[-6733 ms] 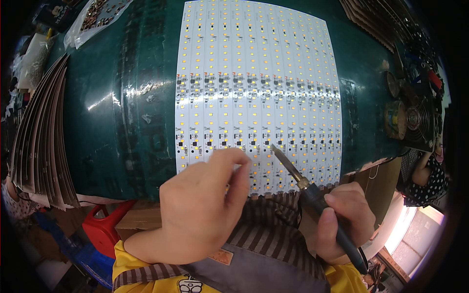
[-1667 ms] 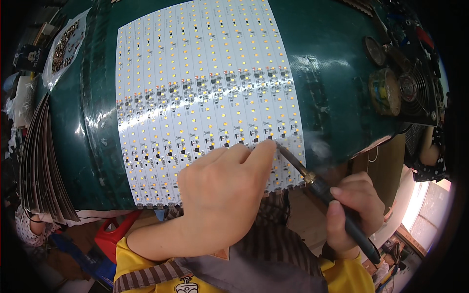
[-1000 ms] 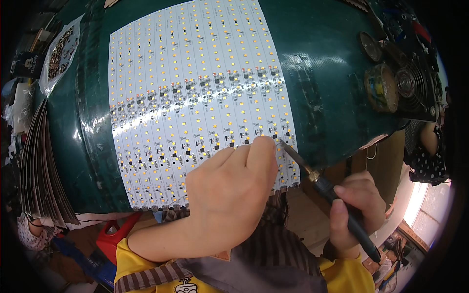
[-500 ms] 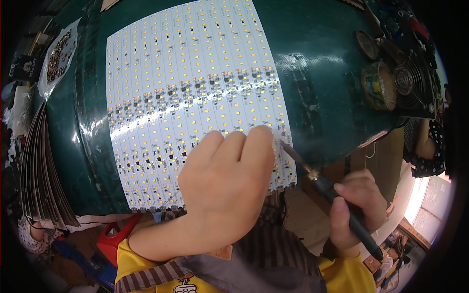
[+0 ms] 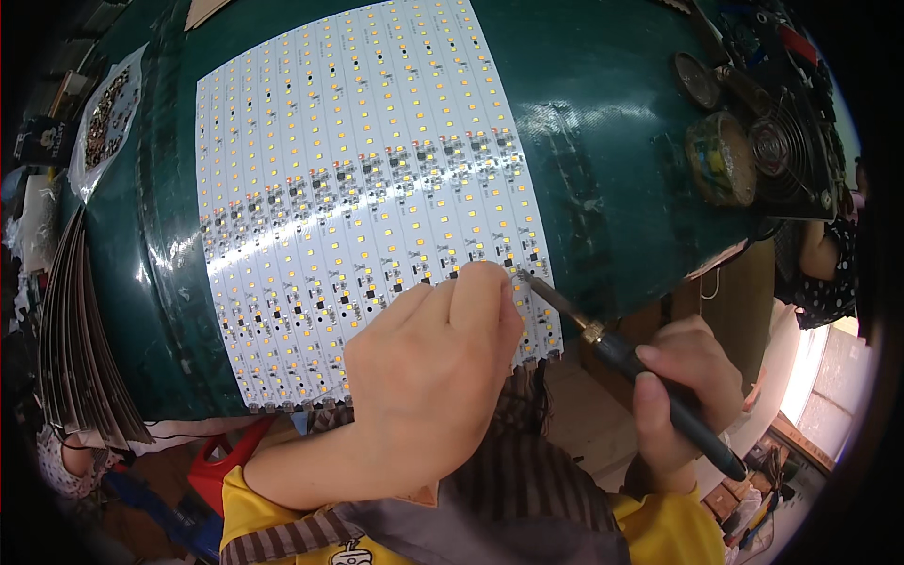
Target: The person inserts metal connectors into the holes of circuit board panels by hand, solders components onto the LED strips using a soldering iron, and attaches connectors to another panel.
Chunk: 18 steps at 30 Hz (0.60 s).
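A white panel of LED circuit strips (image 5: 292,235), dotted with small yellow and black components, lies on the green work surface. My right hand (image 5: 683,395) grips a soldering iron (image 5: 617,350) by its black handle. The iron's tip touches or hovers just above the panel near its right edge. Over the panel's lower right part is my left hand (image 5: 433,377), closed, with index finger and thumb close to the tip. Whatever those fingers pinch, if anything, is hidden.
A plastic bag of small parts (image 5: 111,122) lies at the far left, above a stack of dark strips (image 5: 80,348). On the right are a round tin (image 5: 723,160), a small lidlike dish (image 5: 697,80) and a fan (image 5: 782,146). Other people's arms show at both sides.
The panel appears shifted slightly left and down. My left fingers have drawn together beside the iron's tip, which sits a little further left on the panel.
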Tool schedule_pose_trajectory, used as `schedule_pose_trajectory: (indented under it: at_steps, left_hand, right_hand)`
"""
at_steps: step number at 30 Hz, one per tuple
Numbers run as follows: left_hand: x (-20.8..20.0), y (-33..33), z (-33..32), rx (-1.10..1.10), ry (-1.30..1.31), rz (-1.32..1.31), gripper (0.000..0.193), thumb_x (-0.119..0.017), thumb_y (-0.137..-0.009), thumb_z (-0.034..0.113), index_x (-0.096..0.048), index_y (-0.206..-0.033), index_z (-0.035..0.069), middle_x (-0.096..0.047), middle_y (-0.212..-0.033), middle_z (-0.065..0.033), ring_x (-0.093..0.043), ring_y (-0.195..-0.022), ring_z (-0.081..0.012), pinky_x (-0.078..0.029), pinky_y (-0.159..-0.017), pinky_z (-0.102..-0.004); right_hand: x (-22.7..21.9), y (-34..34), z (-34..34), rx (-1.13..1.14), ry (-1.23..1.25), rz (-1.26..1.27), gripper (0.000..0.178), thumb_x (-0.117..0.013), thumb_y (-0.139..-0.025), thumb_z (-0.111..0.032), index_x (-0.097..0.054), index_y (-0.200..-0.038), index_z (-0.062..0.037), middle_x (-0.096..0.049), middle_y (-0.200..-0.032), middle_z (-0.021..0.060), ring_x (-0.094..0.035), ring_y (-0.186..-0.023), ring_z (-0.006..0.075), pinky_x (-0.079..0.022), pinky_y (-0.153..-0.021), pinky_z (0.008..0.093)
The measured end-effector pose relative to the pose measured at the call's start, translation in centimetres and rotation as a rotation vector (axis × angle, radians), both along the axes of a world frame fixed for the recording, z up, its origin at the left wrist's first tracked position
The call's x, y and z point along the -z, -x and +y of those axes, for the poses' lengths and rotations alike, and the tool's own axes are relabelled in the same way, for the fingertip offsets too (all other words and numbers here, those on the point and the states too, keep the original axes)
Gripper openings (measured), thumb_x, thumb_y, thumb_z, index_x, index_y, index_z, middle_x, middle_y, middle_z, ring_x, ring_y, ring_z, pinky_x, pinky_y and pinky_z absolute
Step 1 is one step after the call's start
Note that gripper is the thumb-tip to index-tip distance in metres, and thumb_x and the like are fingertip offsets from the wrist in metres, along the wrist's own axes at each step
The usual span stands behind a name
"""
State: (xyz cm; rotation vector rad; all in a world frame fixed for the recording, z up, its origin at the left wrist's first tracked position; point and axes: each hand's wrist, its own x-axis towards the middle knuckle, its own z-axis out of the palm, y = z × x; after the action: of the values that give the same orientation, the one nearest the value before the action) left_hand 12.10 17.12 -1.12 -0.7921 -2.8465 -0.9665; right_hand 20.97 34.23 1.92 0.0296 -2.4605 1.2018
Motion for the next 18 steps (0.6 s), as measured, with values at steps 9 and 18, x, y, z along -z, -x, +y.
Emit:
schedule_pose_trajectory:
  at_steps: [9,18]
  left_hand:
    - [-0.7,0.6,-0.6,0.066,0.081,0.007,0.016,-0.07,-0.071,0.002,-0.06,-0.081,0.01,-0.057,-0.061,-0.0026,-0.053,-0.048,-0.0171,-0.039,-0.044,-0.0304]
    - [-0.3,0.3,0.3,0.091,-0.133,-0.043,0.019,-0.068,-0.071,-0.002,-0.059,-0.085,0.008,-0.056,-0.063,-0.0033,-0.052,-0.055,-0.0206,-0.04,-0.048,-0.0329]
  right_hand:
    - [0.2,0.1,0.2,0.012,0.02,-0.015,0.018,-0.068,-0.067,-0.002,-0.065,-0.084,0.0004,-0.06,-0.067,0.0082,-0.056,-0.057,0.0218,-0.045,-0.057,0.0307]
    - [-0.1,-0.6,0.6,0.076,-0.017,-0.021,0.019,-0.064,-0.068,0.0,-0.062,-0.087,0.0005,-0.06,-0.071,0.0091,-0.055,-0.06,0.0223,-0.045,-0.06,0.0327]
